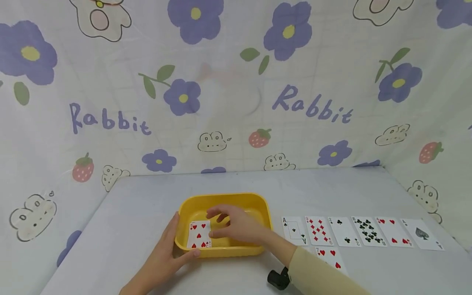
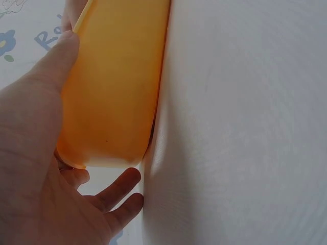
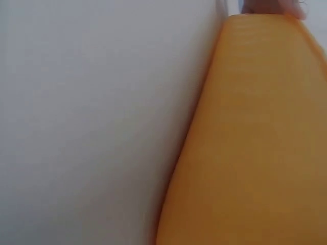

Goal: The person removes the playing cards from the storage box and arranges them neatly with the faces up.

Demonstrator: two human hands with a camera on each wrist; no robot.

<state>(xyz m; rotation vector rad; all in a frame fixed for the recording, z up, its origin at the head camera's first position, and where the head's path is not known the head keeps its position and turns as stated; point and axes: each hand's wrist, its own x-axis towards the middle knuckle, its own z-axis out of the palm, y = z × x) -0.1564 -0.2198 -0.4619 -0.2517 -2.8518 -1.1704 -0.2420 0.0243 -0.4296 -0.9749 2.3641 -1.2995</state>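
A yellow plastic tray (image 1: 223,253) with raised sides sits on the table. My left hand (image 1: 166,252) holds its left front corner, thumb on the front rim and fingers along the left side; in the left wrist view the thumb lies against the tray wall (image 2: 112,87). Inside, at the left end, lie face-up playing cards (image 1: 199,235) with a five of hearts on top. My right hand (image 1: 239,224) is over the tray, fingers spread and bent, thumb tip right at the cards' right edge. Nothing shows between those fingers. The right wrist view has mostly the tray's outer wall (image 3: 255,132).
Right of the tray runs a row of several face-up cards, from an ace of clubs (image 1: 293,230) to an ace of spades (image 1: 422,234). A seven of hearts (image 1: 329,258) lies below the row, partly behind the right sleeve (image 1: 321,270). Patterned cloth (image 1: 228,102) hangs behind the table.
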